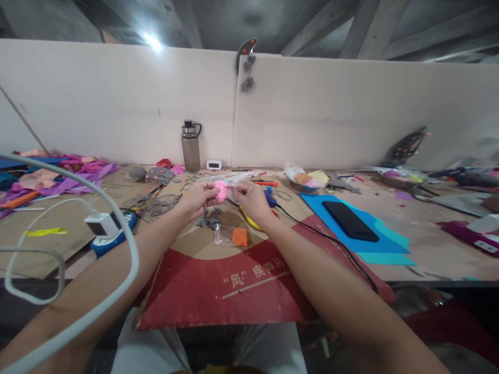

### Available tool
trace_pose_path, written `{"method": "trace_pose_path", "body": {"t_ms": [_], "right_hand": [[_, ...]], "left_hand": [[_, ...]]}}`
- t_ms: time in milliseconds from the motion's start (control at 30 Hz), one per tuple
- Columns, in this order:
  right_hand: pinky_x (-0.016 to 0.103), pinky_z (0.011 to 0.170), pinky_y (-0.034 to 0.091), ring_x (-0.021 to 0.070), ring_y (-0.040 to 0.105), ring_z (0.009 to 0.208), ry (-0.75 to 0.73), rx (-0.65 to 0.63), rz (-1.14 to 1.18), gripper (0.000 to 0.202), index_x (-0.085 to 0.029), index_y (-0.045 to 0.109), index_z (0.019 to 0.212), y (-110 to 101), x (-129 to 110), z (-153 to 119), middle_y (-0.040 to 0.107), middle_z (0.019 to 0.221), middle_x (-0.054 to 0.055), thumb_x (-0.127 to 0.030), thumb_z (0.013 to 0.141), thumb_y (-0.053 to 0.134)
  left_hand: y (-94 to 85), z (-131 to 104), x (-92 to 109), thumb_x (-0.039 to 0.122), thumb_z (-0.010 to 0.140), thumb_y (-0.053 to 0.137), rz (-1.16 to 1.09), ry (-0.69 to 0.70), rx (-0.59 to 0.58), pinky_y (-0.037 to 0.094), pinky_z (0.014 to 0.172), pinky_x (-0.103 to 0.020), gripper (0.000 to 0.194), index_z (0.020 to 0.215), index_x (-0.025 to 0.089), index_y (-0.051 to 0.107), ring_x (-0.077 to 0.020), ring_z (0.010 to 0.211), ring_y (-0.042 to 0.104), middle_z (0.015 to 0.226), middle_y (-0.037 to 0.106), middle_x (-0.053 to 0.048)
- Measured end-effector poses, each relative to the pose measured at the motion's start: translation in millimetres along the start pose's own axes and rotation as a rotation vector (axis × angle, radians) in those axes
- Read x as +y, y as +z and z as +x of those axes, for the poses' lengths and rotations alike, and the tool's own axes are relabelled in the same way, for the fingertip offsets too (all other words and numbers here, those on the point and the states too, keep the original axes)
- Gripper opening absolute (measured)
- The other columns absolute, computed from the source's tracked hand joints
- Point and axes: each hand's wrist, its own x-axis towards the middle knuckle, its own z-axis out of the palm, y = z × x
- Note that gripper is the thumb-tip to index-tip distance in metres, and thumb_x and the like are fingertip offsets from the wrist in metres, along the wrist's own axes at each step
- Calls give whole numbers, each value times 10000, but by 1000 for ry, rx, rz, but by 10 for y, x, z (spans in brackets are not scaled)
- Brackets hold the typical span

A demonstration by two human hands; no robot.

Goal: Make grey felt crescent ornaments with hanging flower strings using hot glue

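Note:
Over the cardboard sheet (183,265), my left hand (200,199) pinches a small bright pink piece (221,190), which seems to be inside a clear plastic bag (233,193). The fingers of my right hand (249,198) are closed on the other side of that bag. Nearer to me lies an orange lump (239,237) in another clear bag (223,236). Grey scraps (209,219) sit just below my left hand. A yellow curved thing (250,219) is partly hidden by my right wrist.
A bottle (191,148) and a small white clock-like device (213,164) stand at the back. A white charger (103,225) and looping cable are at left. A black phone (350,221) rests on blue sheets (325,208) at right. A bowl (301,185) holds bagged pieces.

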Motion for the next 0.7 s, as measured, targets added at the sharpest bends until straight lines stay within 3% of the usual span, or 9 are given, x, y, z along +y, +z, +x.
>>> {"method": "trace_pose_path", "body": {"t_ms": [133,367,700], "right_hand": [[239,634,421,127,545,640,63,-9,46,233,-186,729,867,7,16,-1,657,751,9,-210,817,503],[253,666,410,135,534,672,-51,-19,-72,196,-188,746,923,-41,81,14,647,743,24,-218,802,594],[273,657,399,151,544,675,-62,-23,-98,101,-181,729,748,-8,39,-15,645,727,31,-212,773,637]], "left_hand": [[24,-13,2,73,725,683,-26,28,5,569,630,-208,93,723,106,595,-61,574,589,658,602,0],[9,-34,14,70,620,765,-39,17,-109,554,636,-192,219,809,80,656,-84,617,625,735,678,-44],[-27,-18,-29,134,605,805,55,-35,-75,553,547,-200,248,805,101,662,-119,631,647,761,689,-64]]}}
